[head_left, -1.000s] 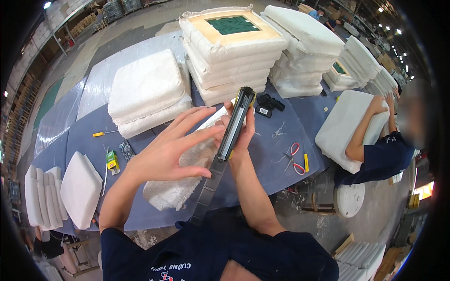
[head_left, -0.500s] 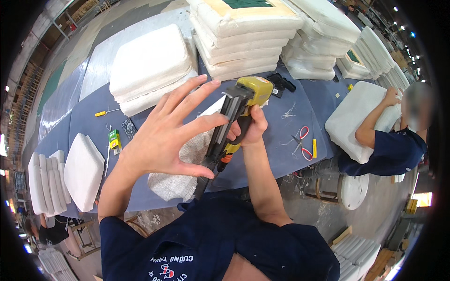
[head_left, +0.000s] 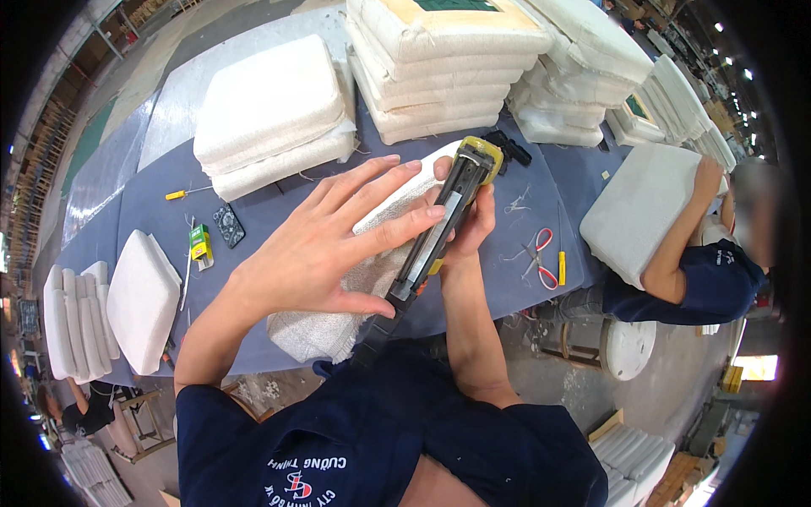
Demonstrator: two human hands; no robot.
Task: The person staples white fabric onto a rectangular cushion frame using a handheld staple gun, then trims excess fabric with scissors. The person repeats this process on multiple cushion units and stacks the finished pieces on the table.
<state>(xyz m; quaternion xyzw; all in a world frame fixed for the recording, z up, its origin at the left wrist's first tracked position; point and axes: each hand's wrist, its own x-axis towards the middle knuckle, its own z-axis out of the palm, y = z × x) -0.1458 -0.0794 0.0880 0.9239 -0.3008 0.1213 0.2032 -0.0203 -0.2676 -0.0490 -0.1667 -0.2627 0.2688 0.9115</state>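
In front of my chest, my right hand [head_left: 471, 226] grips a yellow and black pneumatic staple gun [head_left: 465, 182], its long magazine turned up toward me. A silvery strip, apparently staples, shows inside the magazine. My left hand [head_left: 317, 241] has its fingers spread; the index fingertip touches the magazine's side and the thumb lies by its rear end. Beneath the gun, a cushion covered in off-white woven fabric [head_left: 312, 325] lies at the table's near edge, partly hidden by my left hand.
On the blue-grey table [head_left: 397, 338] are red-handled scissors [head_left: 541, 258], yellow screwdrivers [head_left: 562, 269], a green-yellow box [head_left: 200, 245] and a patterned phone [head_left: 228, 226]. White cushion stacks [head_left: 439, 93] stand at the back. A co-worker [head_left: 710, 270] handles a cushion at right.
The staple gun has rolled in my right hand, bringing the magazine's strip into sight. My left hand has shifted slightly right along with it. The co-worker's arms have moved on their cushion.
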